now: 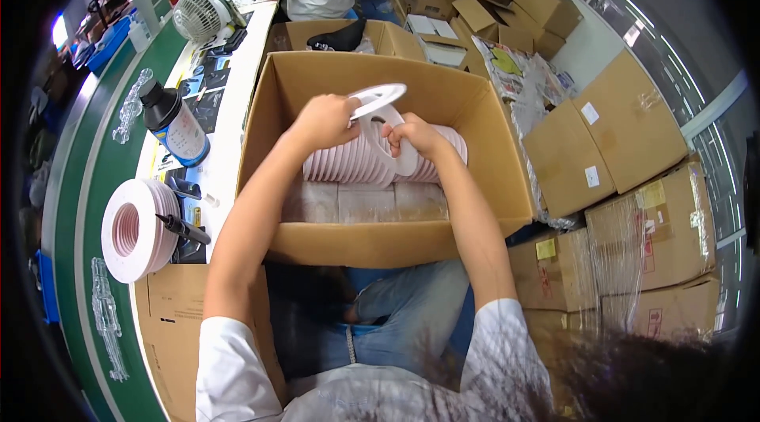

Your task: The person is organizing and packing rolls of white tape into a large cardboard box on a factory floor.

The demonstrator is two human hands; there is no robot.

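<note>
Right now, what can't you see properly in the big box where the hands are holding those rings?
Head view only:
- Left hand: its fingers curl under the white ring, hiding their tips.
- Right hand: covers part of the stack of pink rings.
- Cardboard box: its near wall and the stack hide the bottom.
- Wrapped packs under the stack: too blurred to tell their contents.

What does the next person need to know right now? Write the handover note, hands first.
Left hand: pinches one white flat ring, lifted off the row.
Right hand: grips the row of pink-white rings standing on edge inside the open cardboard box.
Done: wrapped packs already lie under the row in the box.
Left: another stack of rings lies on the bench to the left, a black tool resting against it.
</note>
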